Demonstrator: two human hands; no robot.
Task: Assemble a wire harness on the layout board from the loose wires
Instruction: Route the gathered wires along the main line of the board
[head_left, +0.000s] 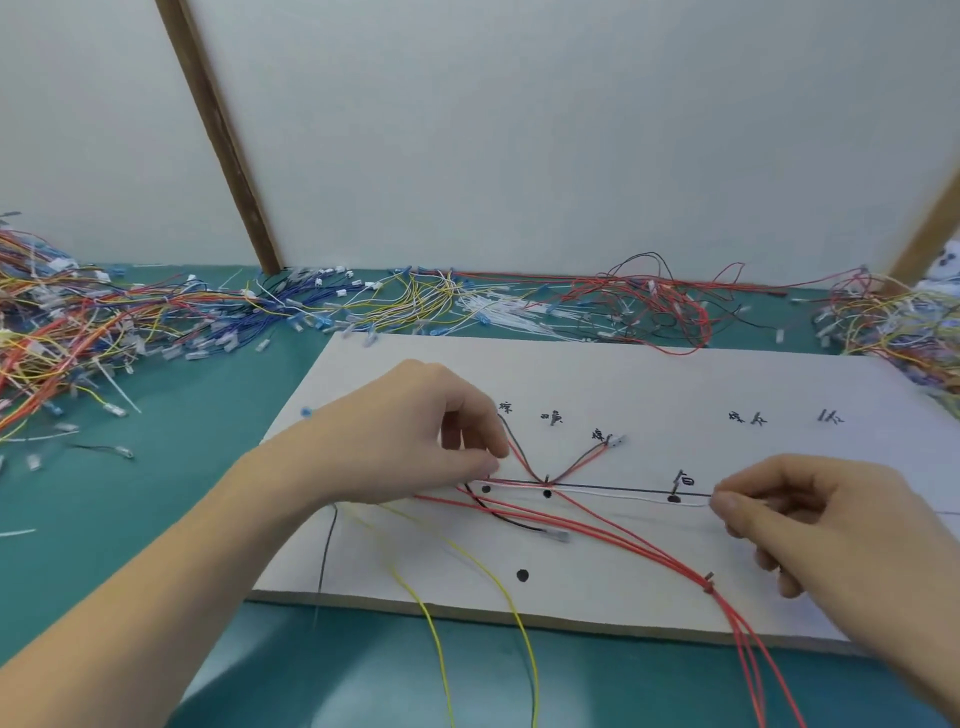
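One white wire (623, 493): stretched along the drawn black line on the layout board (675, 384), its long axis running left to right across the view, from the left hand past two black dots to the right hand.
Left hand (415, 436): over the board's left part, fingers curled, thumb and forefinger pinching the wires where the white wire's left end meets several red ones; which strands sit inside the pinch cannot be told.
Right hand (810, 525): over the board's right part, fingers curled, thumb and forefinger tips pinching the white wire's right end just right of a black dot.
Wire relative to hands: between them, held at both ends, lying on or just above the board surface.
Red wires (639, 540): several strands fan from the left hand's pinch down and to the right, gather at a peg (708, 581) near the board's front edge, then run off the board toward the viewer.
Red and black pair (576, 462): forms a V above the line, its low point at a peg by the middle dot, its right arm rising to a clear connector.
Black wire (504, 517): curves from below the left hand to a clear connector lying on the board.
Yellow wires (467, 618): two strands pass under the left wrist and hang over the board's front edge.
Board markings: handwritten labels above the line, black dots along and below it.
Table (171, 467): green, carrying the board.
Loose wires (130, 322): mixed colours heaped on the left and strung along the back edge against a white wall.
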